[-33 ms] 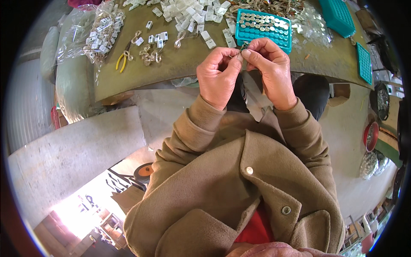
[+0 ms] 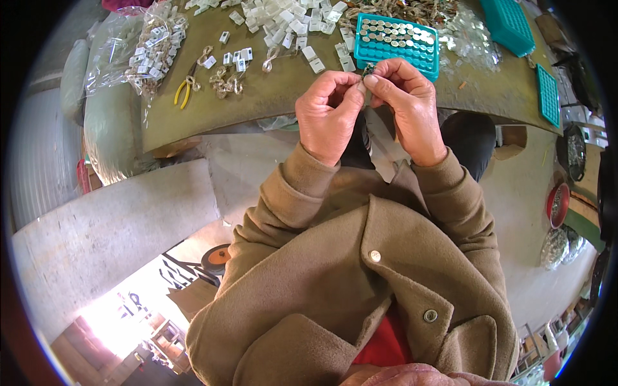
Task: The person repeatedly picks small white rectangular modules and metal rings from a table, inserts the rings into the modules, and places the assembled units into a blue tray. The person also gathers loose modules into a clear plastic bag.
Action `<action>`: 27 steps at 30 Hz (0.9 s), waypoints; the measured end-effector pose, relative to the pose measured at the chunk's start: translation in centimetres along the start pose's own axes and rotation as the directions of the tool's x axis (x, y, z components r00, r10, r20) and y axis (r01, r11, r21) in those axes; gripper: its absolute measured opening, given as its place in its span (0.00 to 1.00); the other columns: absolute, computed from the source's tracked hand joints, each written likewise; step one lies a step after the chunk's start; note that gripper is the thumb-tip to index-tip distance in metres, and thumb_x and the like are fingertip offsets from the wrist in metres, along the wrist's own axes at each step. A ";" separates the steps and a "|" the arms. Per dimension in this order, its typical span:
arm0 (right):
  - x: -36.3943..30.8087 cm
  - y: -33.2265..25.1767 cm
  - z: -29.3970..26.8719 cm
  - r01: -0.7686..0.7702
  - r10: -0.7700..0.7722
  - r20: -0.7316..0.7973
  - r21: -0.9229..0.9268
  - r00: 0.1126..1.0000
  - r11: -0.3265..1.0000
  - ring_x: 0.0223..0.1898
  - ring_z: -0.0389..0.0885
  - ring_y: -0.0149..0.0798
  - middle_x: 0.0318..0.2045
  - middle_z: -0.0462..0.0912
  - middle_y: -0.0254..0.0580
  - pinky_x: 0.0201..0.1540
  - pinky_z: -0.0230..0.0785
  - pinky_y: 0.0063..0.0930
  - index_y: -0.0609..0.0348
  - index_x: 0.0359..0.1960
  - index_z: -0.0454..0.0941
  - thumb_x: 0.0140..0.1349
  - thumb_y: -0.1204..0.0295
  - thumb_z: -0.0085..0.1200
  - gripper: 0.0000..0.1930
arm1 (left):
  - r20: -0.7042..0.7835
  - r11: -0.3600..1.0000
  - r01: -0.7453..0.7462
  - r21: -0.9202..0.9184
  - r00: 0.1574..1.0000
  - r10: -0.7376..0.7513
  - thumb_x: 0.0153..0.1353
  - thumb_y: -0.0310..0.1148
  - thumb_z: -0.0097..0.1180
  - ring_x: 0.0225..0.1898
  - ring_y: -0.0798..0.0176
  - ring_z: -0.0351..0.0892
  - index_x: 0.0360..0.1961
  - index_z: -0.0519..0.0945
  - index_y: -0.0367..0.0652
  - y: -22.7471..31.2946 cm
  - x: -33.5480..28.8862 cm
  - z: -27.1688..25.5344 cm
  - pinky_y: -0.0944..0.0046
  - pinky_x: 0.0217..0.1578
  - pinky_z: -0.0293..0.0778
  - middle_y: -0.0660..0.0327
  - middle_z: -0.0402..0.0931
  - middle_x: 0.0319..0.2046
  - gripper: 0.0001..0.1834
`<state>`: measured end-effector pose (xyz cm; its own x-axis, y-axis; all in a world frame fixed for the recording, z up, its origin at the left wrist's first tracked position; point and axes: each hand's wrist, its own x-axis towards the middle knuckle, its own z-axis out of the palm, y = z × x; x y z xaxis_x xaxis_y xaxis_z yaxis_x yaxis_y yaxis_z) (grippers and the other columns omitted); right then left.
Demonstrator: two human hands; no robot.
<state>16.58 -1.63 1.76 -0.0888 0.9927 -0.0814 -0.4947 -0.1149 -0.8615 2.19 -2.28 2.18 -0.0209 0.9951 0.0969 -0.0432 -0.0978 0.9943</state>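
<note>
Brown sleeves [image 2: 297, 183] angle inward as the left hand [image 2: 330, 116] and the right hand [image 2: 410, 109] meet above the near edge of a table [image 2: 257, 106]. Fingers curl and thumbs face each other, the fingertips of both pinching a small dark green piece [image 2: 368, 69]. It is held by the near left corner of a turquoise tray [image 2: 386, 56] bearing rows of pale discs [image 2: 400, 29]. Yellow-handled pliers [image 2: 183, 96] lie well apart at left.
</note>
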 end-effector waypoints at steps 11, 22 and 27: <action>-0.1 0.0 -0.4 -0.057 0.058 -0.005 0.085 0.998 0.995 0.28 0.78 0.24 0.27 0.76 0.30 0.34 0.73 0.19 0.58 0.39 0.72 0.69 0.74 0.53 0.03 | 0.210 0.965 0.121 0.233 0.962 -0.172 0.66 0.26 0.57 0.28 0.80 0.72 0.49 0.84 0.44 -0.7 3.5 -5.0 0.77 0.26 0.68 0.69 0.83 0.39 0.12; -0.4 0.3 -0.2 -0.094 0.095 0.158 -0.015 0.983 0.995 0.31 0.69 0.21 0.28 0.72 0.27 0.36 0.64 0.18 0.56 0.38 0.70 0.68 0.76 0.52 0.03 | 0.497 0.273 -0.563 0.780 0.823 0.275 0.54 0.26 0.64 0.47 0.52 0.79 0.43 0.83 0.44 -2.3 9.1 -8.2 0.58 0.47 0.77 0.60 0.80 0.44 0.13; 0.0 0.2 0.0 -0.158 0.149 0.156 0.049 0.977 0.986 0.31 0.69 0.22 0.27 0.71 0.28 0.36 0.63 0.19 0.55 0.37 0.68 0.68 0.75 0.50 0.03 | 0.202 0.714 -0.371 0.593 0.928 0.315 0.64 0.30 0.60 0.38 0.62 0.81 0.45 0.78 0.41 -1.8 9.3 -7.4 0.65 0.40 0.77 0.60 0.82 0.40 0.09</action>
<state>16.47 -1.66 1.56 -0.2948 0.9468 -0.1294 -0.5161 -0.2717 -0.8123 -5.31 7.08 0.95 0.1688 0.8955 0.4117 0.5693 -0.4296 0.7010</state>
